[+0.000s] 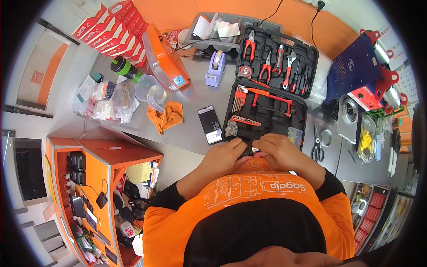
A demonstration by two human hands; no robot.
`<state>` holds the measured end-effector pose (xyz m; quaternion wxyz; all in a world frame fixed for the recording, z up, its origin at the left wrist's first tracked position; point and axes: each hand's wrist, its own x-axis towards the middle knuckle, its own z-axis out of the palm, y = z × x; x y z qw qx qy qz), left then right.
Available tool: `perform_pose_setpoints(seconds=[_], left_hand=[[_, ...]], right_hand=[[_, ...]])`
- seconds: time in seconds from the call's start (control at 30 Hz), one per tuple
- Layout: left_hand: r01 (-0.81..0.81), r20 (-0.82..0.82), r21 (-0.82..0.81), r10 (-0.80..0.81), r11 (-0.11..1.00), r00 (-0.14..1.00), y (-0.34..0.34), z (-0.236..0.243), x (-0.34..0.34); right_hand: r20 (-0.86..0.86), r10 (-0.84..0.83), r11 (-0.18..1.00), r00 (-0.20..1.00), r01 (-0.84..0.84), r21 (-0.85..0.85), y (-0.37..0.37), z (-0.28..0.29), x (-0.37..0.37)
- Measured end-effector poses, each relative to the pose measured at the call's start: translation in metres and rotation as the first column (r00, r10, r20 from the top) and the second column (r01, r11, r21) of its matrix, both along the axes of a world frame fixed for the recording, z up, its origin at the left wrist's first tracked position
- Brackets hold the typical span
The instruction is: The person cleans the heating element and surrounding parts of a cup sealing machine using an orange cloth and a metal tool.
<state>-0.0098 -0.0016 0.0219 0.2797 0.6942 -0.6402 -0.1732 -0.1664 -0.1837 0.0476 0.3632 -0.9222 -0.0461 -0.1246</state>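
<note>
My left hand (228,155) is closed at the near edge of the tool case (271,127), its fingers round a small black object (247,151) mostly hidden by them. Close beside it, my right hand (276,150) has curled fingers meeting the left at a small silvery piece (255,150); I cannot make out its kind. Just beyond my hands, the case's near half holds a row of sockets (246,120), hex keys (239,99), a red hacksaw (273,100) and a bag of small parts (231,129). Pliers (250,46) and an adjustable wrench (290,69) sit in its far half.
A phone (209,124) and an orange cloth (165,116) lie left of the case. Behind them stand a purple tape dispenser (215,71) and a grey tray (198,42). Scissors (317,147) and a blue machine (353,69) are right; an orange shelf unit (102,155) stands left.
</note>
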Motion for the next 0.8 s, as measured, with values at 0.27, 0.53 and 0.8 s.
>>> perform_pose_setpoints(seconds=[0.27, 0.53, 0.8], left_hand=[[-0.007, -0.135, -0.021, 0.004, 1.000, 0.991, -0.001, -0.018, 0.001], [0.030, -0.363, 0.030, -0.017, 0.999, 0.932, -0.001, -0.022, 0.003], [0.022, -0.299, 0.016, -0.016, 1.000, 0.954, 0.000, -0.022, -0.004]], right_hand=[[-0.140, -0.108, 0.985, 0.984, 0.125, 0.121, -0.002, -0.002, -0.006], [-0.140, -0.052, 0.990, 0.989, 0.069, 0.120, -0.020, 0.005, -0.010], [-0.313, -0.077, 0.995, 0.946, 0.093, 0.037, -0.019, -0.016, -0.018]])
